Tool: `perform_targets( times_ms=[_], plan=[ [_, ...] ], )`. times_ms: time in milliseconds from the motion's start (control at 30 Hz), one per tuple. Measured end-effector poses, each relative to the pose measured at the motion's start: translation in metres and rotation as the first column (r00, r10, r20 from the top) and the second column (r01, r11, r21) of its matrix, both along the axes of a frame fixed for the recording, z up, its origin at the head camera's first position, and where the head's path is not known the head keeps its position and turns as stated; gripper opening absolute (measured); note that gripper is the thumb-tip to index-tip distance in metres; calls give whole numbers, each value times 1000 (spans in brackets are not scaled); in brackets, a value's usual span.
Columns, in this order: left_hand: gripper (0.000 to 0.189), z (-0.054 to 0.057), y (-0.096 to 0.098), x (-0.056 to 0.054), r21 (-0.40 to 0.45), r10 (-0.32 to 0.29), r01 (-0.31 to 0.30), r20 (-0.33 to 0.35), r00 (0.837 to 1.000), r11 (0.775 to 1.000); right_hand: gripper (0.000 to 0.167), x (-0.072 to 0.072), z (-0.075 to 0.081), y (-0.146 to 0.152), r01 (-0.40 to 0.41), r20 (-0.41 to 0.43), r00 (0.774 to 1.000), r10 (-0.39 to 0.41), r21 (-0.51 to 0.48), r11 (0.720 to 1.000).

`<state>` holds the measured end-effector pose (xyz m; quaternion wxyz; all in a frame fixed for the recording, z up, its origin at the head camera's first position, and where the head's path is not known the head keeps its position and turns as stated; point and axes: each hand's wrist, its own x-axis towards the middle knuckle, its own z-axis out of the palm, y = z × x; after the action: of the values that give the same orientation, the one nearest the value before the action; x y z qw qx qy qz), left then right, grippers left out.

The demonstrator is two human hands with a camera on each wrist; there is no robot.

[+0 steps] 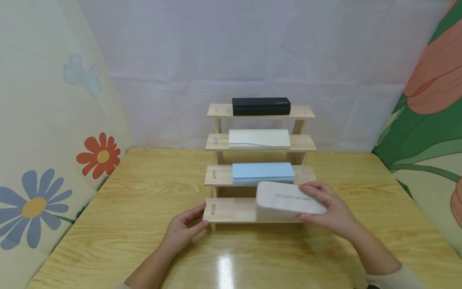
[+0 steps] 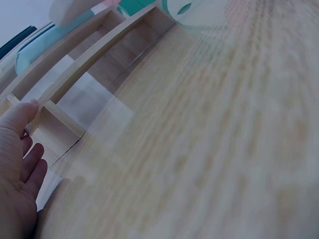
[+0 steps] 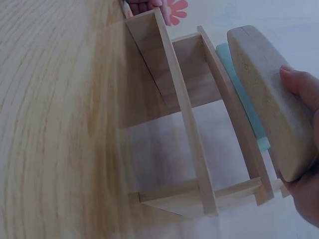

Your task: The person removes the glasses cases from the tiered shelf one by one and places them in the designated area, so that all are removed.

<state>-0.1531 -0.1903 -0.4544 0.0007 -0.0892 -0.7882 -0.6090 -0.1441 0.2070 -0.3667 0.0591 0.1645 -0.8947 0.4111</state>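
My right hand (image 1: 333,208) grips a white case (image 1: 288,196) with rounded corners and small lettering, thumb on the near side and fingers on the far side. The case is tilted and hangs above the right part of the lowest step of a wooden tiered rack (image 1: 231,210); in the right wrist view a gap shows between them. My left hand (image 1: 184,228) holds the left end of that step, thumb at its front edge. On the step above lies a light blue glasses case (image 1: 262,172), partly behind the white case.
A cream glasses case (image 1: 259,138) lies on the rack's third step and a black one (image 1: 261,106) on the top step. The rack stands on a wood-grain table (image 1: 144,192). Behind hangs a white cloth (image 1: 252,48); flower-painted panels (image 1: 43,132) flank the table.
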Motion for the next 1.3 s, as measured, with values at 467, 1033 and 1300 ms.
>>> perform_targets(
  times_ms=[467,1033,1300],
  plan=[
    [53,-1,-1,-1,-13,3,-4,-7,1000,1000,68,0,25,23,58,-25,998,-58,0,998],
    [53,2,0,1,-10,-4,4,12,1000,1000,64,-13,47,58,124,-150,980,-128,-33,992],
    [53,2,0,1,8,-20,20,-1,1000,1000,65,-21,61,78,237,-150,962,-229,35,971]
  ],
)
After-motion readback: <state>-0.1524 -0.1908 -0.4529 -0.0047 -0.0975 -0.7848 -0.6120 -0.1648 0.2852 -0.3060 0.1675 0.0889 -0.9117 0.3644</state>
